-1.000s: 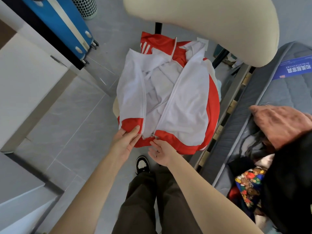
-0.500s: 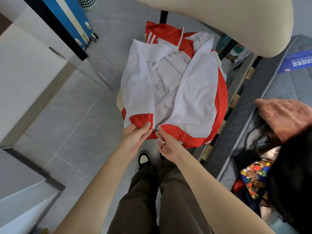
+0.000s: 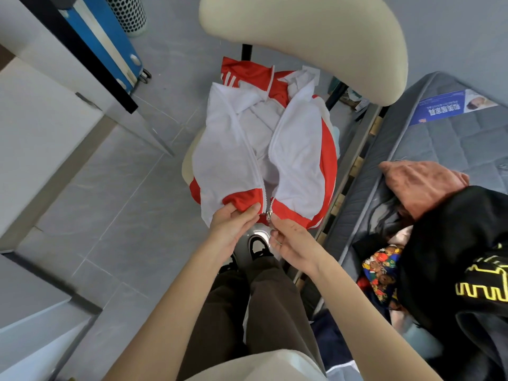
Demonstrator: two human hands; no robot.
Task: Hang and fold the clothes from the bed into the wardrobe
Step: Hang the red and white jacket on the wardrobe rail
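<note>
At the jacket's bottom hem, the left hand (image 3: 233, 226) grips the red band of the left front, thumb pressed on top and fingers curled under the cloth. Just beside it, the right hand (image 3: 291, 243) pinches the metal zipper pull (image 3: 268, 215) between thumb and forefinger at the very foot of the zip, its other fingers loosely bent. The zip's two rows of teeth meet only at this lowest point and part above it.

The red and white track jacket (image 3: 228, 160) lies spread with its white mesh lining up, over the cream seat (image 3: 187, 167) of a chair whose padded backrest (image 3: 302, 37) curves across the top of the view. Right of the chair, a grey quilted mattress (image 3: 453, 138) on a slatted bed frame (image 3: 357, 163) carries a pile of clothes (image 3: 428, 188), among them a black garment (image 3: 453, 257) and a cartoon-print one (image 3: 382, 270). Left lie the grey tiled floor (image 3: 123, 202), a white cabinet (image 3: 35, 133) and a blue suitcase (image 3: 110, 42).
</note>
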